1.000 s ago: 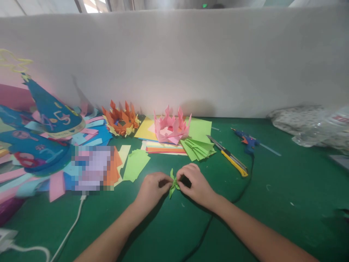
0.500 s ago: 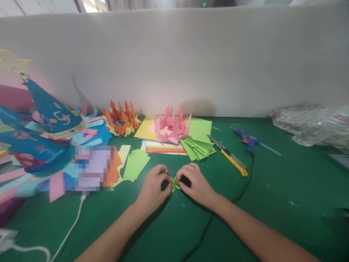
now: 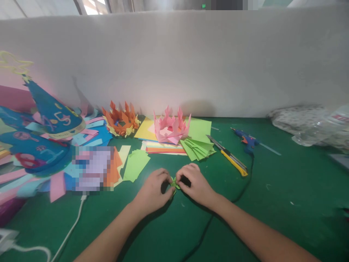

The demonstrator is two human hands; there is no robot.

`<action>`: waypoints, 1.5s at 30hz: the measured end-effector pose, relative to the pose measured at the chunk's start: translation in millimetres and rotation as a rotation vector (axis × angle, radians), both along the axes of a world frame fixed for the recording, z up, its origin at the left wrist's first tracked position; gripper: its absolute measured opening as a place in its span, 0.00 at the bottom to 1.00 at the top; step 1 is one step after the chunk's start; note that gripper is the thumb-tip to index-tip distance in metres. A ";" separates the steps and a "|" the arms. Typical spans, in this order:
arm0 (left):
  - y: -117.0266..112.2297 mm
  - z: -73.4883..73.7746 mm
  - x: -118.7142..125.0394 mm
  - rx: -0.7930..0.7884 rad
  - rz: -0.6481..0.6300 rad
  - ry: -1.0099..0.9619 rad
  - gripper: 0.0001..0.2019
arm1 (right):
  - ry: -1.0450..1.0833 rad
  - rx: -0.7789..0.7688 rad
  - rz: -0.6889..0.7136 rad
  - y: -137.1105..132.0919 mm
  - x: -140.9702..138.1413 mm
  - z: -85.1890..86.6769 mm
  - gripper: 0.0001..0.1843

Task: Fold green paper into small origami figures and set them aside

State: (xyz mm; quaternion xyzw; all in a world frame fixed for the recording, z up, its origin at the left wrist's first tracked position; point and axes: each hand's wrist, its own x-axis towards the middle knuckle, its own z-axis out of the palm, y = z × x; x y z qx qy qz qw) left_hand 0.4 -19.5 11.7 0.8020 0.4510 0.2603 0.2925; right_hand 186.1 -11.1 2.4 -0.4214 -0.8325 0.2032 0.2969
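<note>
Between my two hands, just above the green table (image 3: 152, 233), is a small folded piece of green paper (image 3: 174, 183). My left hand (image 3: 155, 187) pinches its left side between thumb and fingers. From the right, my right hand (image 3: 195, 183) grips the other side in a similar pinch. The fingertips cover much of the folded piece. Beyond my left hand lies a stack of light green paper (image 3: 136, 164), and a fan of green paper sheets (image 3: 198, 148) lies beyond my right hand.
A pink paper crown (image 3: 172, 131) and an orange paper crown (image 3: 122, 122) stand at the back. Right of centre lie a yellow utility knife (image 3: 233, 162) and a blue glue gun (image 3: 245, 139) with its cord. Blue party hats (image 3: 54, 109) and a white cable (image 3: 71, 227) occupy the left.
My left thumb and fingers have shifted slightly on the green paper, the thumb now lower and nearer the middle. My right hand has stayed nearly still.
</note>
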 end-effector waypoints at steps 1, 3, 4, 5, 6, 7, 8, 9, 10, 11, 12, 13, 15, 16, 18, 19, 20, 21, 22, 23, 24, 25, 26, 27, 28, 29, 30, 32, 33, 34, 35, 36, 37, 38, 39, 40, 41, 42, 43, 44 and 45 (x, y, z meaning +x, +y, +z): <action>0.6 0.9 -0.3 -0.009 -0.005 -0.006 0.03 | 0.001 -0.003 0.002 0.0 0.1 0.4 0.08; 1.8 1.8 -0.4 -0.011 -0.009 -0.012 0.04 | 0.001 -0.006 0.004 -0.1 0.1 1.6 0.08; 2.3 1.7 -0.2 -0.008 -0.006 -0.011 0.04 | -0.001 -0.007 0.002 -0.2 0.1 2.1 0.08; 2.8 1.1 0.2 -0.005 -0.001 -0.007 0.04 | -0.002 -0.009 0.000 -0.3 0.0 2.5 0.08; 3.2 0.2 0.6 0.000 0.004 -0.002 0.04 | -0.002 -0.010 -0.002 -0.3 -0.1 2.7 0.08; 3.5 -1.0 1.1 0.004 0.007 0.004 0.04 | -0.003 -0.010 -0.003 -0.4 -0.3 2.7 0.08; 3.7 -2.3 1.6 0.007 0.009 0.009 0.04 | -0.002 -0.009 -0.003 -0.4 -0.4 2.4 0.08; 3.8 -3.7 2.1 0.011 0.010 0.012 0.04 | -0.001 -0.007 -0.002 -0.5 -0.5 2.0 0.08; 3.8 -5.1 2.6 0.012 0.015 0.013 0.04 | 0.000 -0.003 -0.001 -0.5 -0.5 1.5 0.08; 3.7 -6.4 3.1 0.011 0.025 0.013 0.04 | 0.000 0.001 -0.001 -0.5 -0.5 1.0 0.08; 3.5 -7.4 3.6 0.008 0.039 0.014 0.04 | 0.000 0.006 -0.001 -0.4 -0.4 0.6 0.08; 3.3 -8.2 4.2 0.005 0.053 0.017 0.05 | -0.002 0.008 -0.001 -0.4 -0.3 0.3 0.08; 2.8 -8.8 5.8 0.008 0.078 0.029 0.05 | -0.007 0.010 -0.001 -0.2 -0.1 -0.1 0.08; 2.6 -8.8 6.7 0.018 0.084 0.036 0.05 | -0.011 0.009 0.001 -0.1 -0.2 -0.3 0.08; 2.4 -8.4 8.5 0.051 0.087 0.044 0.06 | -0.016 0.010 0.003 0.2 -0.9 -0.6 0.08; 2.3 -8.4 9.4 0.067 0.087 0.044 0.07 | -0.016 0.012 0.003 0.2 -1.6 -0.8 0.08; 2.2 -8.6 10.2 0.080 0.084 0.042 0.07 | -0.013 0.014 0.001 0.3 -2.5 -1.0 0.08; 2.2 -9.2 11.0 0.088 0.081 0.039 0.08 | -0.009 0.016 -0.003 0.2 -3.6 -1.2 0.08; 2.1 -10.0 11.8 0.094 0.076 0.034 0.08 | -0.005 0.017 -0.008 0.1 -4.7 -1.4 0.09; 2.1 -11.1 12.6 0.099 0.071 0.029 0.09 | -0.002 0.019 -0.010 -0.1 -5.8 -1.5 0.09; 2.0 -12.3 13.2 0.103 0.064 0.026 0.09 | 0.000 0.022 -0.010 -0.4 -6.6 -1.7 0.10; 2.0 -13.5 13.8 0.106 0.056 0.022 0.10 | 0.001 0.025 -0.007 -0.6 -7.3 -1.8 0.10; 1.9 -14.6 14.2 0.106 0.049 0.022 0.10 | 0.002 0.031 -0.002 -0.9 -7.6 -1.9 0.10; 1.7 -15.5 14.5 0.102 0.045 0.022 0.10 | 0.002 0.038 0.007 -1.1 -7.6 -2.0 0.11; 1.5 -16.1 14.6 0.098 0.045 0.024 0.10 | 0.000 0.047 0.016 -1.3 -7.4 -2.3 0.11; 1.2 -16.4 14.5 0.094 0.049 0.028 0.10 | -0.002 0.056 0.025 -1.4 -7.0 -2.6 0.11; 0.9 -16.4 14.4 0.092 0.054 0.034 0.09 | -0.004 0.064 0.032 -1.4 -6.5 -3.1 0.10; 0.4 -16.2 14.0 0.089 0.065 0.051 0.08 | -0.002 0.077 0.034 -1.6 -5.6 -4.6 0.10; 0.2 -16.0 13.8 0.085 0.068 0.060 0.07 | -0.002 0.084 0.031 -1.9 -5.3 -5.7 0.10; 0.0 -15.9 13.8 0.078 0.070 0.069 0.06 | -0.003 0.092 0.027 -2.3 -5.2 -6.8 0.11; -0.1 -16.0 13.8 0.071 0.073 0.075 0.05 | -0.007 0.102 0.026 -2.8 -5.2 -8.1 0.11; -0.2 -16.1 13.9 0.068 0.075 0.077 0.05 | -0.013 0.115 0.027 -3.4 -5.4 -9.2 0.11; -0.2 -16.4 13.9 0.071 0.077 0.076 0.06 | -0.021 0.128 0.031 -4.0 -5.8 -10.2 0.11; 0.0 -16.7 13.8 0.080 0.075 0.069 0.06 | -0.026 0.142 0.037 -4.6 -6.2 -10.8 0.11; 0.3 -17.0 13.6 0.093 0.073 0.059 0.06 | -0.027 0.153 0.040 -5.0 -6.6 -10.8 0.11; 0.9 -17.3 13.2 0.110 0.073 0.045 0.07 | -0.021 0.159 0.037 -5.0 -6.9 -10.3 0.10; 1.9 -17.4 12.5 0.128 0.077 0.027 0.06 | -0.010 0.159 0.023 -4.7 -7.0 -9.1 0.10; 3.4 -17.4 11.4 0.147 0.083 0.005 0.06 | 0.009 0.157 -0.001 -3.9 -6.7 -7.2 0.09; 5.2 -17.3 9.9 0.170 0.095 -0.018 0.06 | 0.034 0.155 -0.032 -2.5 -5.8 -4.8 0.08; 7.5 -17.2 8.0 0.193 0.111 -0.044 0.05 | 0.059 0.155 -0.071 -0.4 -4.1 -1.9 0.07; 10.2 -17.2 5.7 0.221 0.123 -0.068 0.04 | 0.085 0.173 -0.101 2.3 -1.3 1.3 0.05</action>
